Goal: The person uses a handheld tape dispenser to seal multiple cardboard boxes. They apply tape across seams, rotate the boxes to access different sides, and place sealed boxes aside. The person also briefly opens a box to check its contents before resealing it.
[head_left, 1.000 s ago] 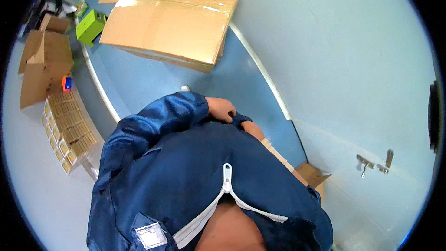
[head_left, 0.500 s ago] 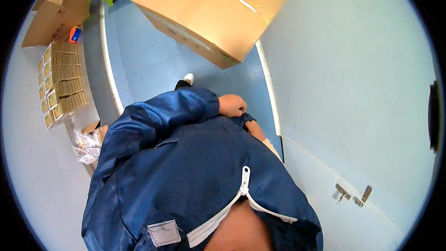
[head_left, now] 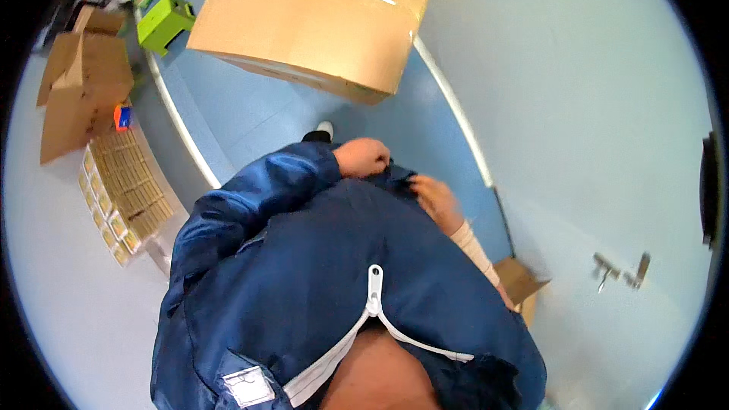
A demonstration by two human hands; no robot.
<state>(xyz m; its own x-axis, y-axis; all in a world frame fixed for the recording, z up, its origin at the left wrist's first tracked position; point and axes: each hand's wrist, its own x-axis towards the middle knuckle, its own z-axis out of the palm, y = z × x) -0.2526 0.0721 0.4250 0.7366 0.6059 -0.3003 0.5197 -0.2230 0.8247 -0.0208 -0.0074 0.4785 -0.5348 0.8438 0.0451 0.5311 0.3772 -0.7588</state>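
My left hand (head_left: 363,157) is closed at the front of the dark blue jacket (head_left: 319,235) I wear, its fingers curled on a bunched fold of the cloth. Beside it, my right hand (head_left: 437,201) is slightly blurred and has its fingertips on the same bunched cloth. A beige band or sleeve covers part of my right forearm. The jacket's white zip (head_left: 374,288) is partly open at the top. Neither hand touches the large taped cardboard box (head_left: 304,30) ahead of me.
Along the left stand open brown cartons (head_left: 87,91), rows of small packed boxes (head_left: 129,190) and an orange-and-blue item (head_left: 122,117). A green step stool (head_left: 165,23) is on the blue floor (head_left: 235,99). Right are a pale wall (head_left: 562,99), metal latch (head_left: 621,269) and open carton (head_left: 520,281).
My view has shifted, bringing the latch-side carton into sight. My left hand stays on the jacket cloth; more of my right hand and wrapped forearm shows now.
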